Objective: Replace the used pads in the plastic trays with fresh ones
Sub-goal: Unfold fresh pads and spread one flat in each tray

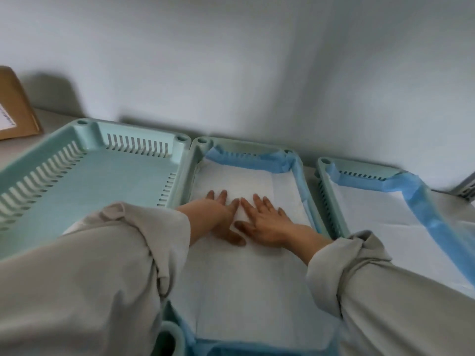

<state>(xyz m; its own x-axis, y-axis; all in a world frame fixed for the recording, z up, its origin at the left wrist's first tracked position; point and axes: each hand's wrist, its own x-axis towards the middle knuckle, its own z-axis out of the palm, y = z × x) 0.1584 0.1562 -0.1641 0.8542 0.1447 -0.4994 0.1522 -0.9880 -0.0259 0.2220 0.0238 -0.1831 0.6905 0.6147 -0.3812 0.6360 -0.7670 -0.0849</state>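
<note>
Hands, left [221, 214] and right [264, 222], press flat, side by side, on the middle tray's [312, 201] pad [231, 278]. Tray at 3 o'clock [324, 186] looks padded; tray at 9 o'clock [77, 176] lies bare, awaiting one.

The 3 plastic trays are pale mint green: the left tray [84, 181] shows a bare mint floor and slotted walls. Right of it, the middle tray [195, 160] holds a white pad [246, 273] edged in blue; the right tray [324, 176] holds another white pad [380, 217] with a blue border. Both sleeves [90, 278] are beige. The cardboard box [15, 109] left of the left tray is brown; the wall [257, 60] is white.
</note>
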